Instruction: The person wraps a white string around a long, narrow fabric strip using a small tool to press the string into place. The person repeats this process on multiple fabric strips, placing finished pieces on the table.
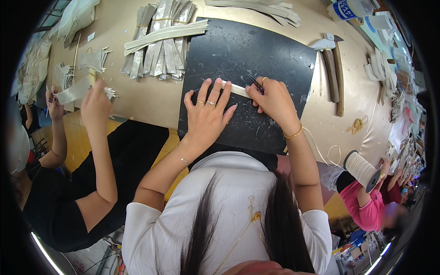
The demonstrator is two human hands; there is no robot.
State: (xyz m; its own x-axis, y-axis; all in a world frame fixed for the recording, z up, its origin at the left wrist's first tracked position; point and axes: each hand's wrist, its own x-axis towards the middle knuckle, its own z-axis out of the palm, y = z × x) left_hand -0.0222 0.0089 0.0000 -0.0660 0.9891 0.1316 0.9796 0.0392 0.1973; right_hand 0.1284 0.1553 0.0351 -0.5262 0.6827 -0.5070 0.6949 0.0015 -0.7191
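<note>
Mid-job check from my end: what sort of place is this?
Likely a workshop or factory floor for handwork: banded bundles of strips lie on the table, a spool of pale cord stands by its edge, and co-workers are on both sides.

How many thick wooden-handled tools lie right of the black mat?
2: the inner tool, nearer the black mat, and the outer tool, right beside it. More could be hidden.

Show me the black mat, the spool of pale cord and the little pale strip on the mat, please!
Black mat (250,50): head view, on a bare part of its surface.
Spool of pale cord (360,168): head view, on the wound cord.
Pale strip (238,89): head view, on its uncovered stretch.
</note>
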